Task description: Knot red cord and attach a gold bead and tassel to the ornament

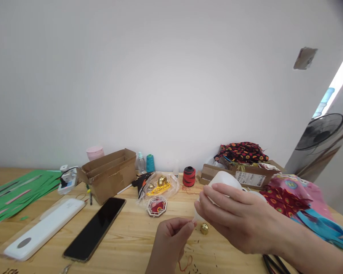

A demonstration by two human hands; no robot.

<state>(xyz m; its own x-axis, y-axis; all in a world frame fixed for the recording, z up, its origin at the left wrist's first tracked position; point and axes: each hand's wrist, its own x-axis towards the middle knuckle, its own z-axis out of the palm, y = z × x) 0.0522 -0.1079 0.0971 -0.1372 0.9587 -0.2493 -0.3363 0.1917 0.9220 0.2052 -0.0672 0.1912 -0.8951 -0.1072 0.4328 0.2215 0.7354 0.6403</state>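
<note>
Low in the centre, my left hand is closed in a pinch, its fingertips meeting a pale, translucent edge beside my right hand. What it pinches is too small to make out. A thin red thread curls just below it. My right hand is bent over a white, rounded object, its fingers together and covering most of it, so its kind stays hidden. Between and below the hands, a small gold bell rests on the wooden table. An octagonal lattice frame with red patterned cloth lies farther back.
A black phone and a white power bank lie left, near green sheets. Behind stand a cardboard box, a teal thread spool and a red-black spool. Blue-handled scissors and fabric are right.
</note>
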